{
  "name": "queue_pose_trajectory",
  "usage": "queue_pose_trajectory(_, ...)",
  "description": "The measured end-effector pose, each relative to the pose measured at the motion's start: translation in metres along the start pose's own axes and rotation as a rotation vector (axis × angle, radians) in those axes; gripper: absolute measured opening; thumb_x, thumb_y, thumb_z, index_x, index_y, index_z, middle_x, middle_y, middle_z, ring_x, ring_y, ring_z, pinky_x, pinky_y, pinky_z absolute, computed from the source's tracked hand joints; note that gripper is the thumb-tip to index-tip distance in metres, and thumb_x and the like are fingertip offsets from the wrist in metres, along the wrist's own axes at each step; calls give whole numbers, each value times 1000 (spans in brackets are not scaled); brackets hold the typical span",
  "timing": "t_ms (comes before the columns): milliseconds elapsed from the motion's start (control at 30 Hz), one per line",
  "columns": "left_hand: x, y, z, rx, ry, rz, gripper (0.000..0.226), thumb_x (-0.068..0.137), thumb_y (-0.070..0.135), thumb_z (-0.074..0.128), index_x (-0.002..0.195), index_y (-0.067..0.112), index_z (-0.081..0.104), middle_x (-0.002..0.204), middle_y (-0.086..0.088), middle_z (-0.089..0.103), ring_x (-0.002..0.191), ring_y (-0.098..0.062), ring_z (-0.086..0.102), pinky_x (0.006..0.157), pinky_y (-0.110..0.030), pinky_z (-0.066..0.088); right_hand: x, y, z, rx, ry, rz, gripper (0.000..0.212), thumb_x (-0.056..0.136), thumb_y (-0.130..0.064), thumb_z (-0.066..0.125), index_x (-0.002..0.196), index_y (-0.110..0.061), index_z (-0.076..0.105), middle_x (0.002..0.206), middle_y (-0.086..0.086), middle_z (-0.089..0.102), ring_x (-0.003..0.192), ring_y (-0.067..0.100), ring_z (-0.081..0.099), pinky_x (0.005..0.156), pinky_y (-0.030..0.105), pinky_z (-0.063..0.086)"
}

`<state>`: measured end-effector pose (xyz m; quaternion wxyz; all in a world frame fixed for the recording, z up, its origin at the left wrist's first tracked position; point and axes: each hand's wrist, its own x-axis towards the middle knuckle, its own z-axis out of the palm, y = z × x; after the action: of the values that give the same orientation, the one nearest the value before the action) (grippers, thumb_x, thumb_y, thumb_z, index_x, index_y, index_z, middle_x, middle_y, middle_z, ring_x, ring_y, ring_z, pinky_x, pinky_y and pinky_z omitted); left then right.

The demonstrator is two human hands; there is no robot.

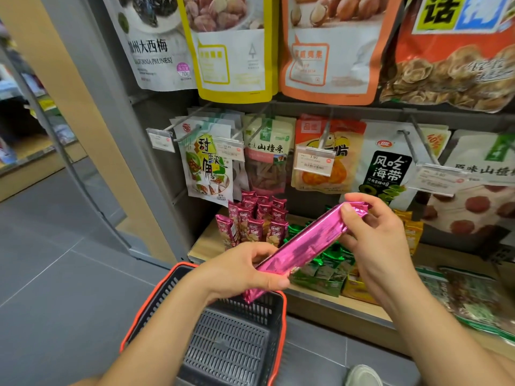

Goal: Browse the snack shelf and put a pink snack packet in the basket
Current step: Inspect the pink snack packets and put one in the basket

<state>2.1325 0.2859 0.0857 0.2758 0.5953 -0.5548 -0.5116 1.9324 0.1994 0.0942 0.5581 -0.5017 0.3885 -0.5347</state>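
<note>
A long shiny pink snack packet (303,242) hangs slanted in the air in front of the shelf, held at both ends. My left hand (245,270) grips its lower end, just above the basket. My right hand (370,240) pinches its upper end near the hanging bags. The grey basket (231,344) with an orange rim stands on the floor below my left arm, and nothing lies in it.
Several upright dark pink packets (253,218) stand on the wooden shelf (312,296), with green packets (326,271) and yellow ones beside them. Bags of dried fruit and nuts hang on hooks above. Grey floor tiles spread to the left. A shoe (363,376) shows at the bottom.
</note>
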Motion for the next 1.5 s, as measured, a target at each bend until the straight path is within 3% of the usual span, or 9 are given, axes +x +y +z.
queue_pose_trajectory(300,-8,-3,-8,-96,103,63,32,68,41,83,96,27,75,90,1,75,84,-10,68,75,-23,52,4,-1,0,69,18,48,14,94,-17,59,108,-18,64,86,-1,68,79,12,68,69,24,57)
queue_pose_trajectory(600,-4,0,3,-77,168,78,26,73,33,71,97,22,70,86,4,74,78,-10,70,67,-20,51,0,0,5,88,-100,62,30,73,-34,73,97,-17,69,86,1,75,87,17,72,70,24,57)
queue_pose_trajectory(900,5,7,21,-298,274,184,18,76,33,72,94,31,72,86,-3,75,73,-14,70,66,-23,54,-17,7,26,-79,-481,95,32,84,-54,49,104,-41,71,110,-6,72,106,6,65,82,30,58)
queue_pose_trajectory(1000,5,8,20,-388,327,203,24,75,30,73,99,29,71,86,-4,75,73,-15,71,66,-23,53,-20,8,30,-78,-609,162,41,86,-60,43,123,-51,59,125,-10,66,114,2,61,92,37,55)
queue_pose_trajectory(1133,5,12,17,-454,411,265,45,67,35,82,108,22,68,97,-9,74,83,-21,72,68,-26,55,-26,14,32,-181,-712,190,63,76,-82,44,133,-74,19,150,-15,40,132,13,49,111,48,37)
queue_pose_trajectory(1233,3,12,12,-530,430,322,44,75,22,76,118,21,62,108,-5,71,89,-20,71,68,-25,55,-26,20,32,-220,-734,212,81,73,-77,49,141,-67,5,137,-26,48,124,-1,52,106,29,44)
queue_pose_trajectory(1300,3,11,8,-598,425,352,48,83,7,70,126,24,57,110,-4,69,90,-19,68,71,-29,55,-26,21,34,-211,-763,213,74,80,-59,51,147,-46,23,116,-24,65,106,-8,61,84,10,49)
queue_pose_trajectory(1367,2,11,7,-652,394,358,56,83,5,69,131,29,54,110,-5,67,91,-18,66,75,-31,55,-26,19,37,-166,-758,191,49,87,-42,50,135,-33,45,106,-19,72,98,-1,67,78,10,49)
queue_pose_trajectory(1500,-1,15,3,-720,382,378,44,80,19,65,125,18,61,103,-7,67,90,-18,64,79,-28,55,-27,16,37,-135,-730,198,39,89,-41,51,119,-19,62,84,-7,71,77,11,65,70,23,52)
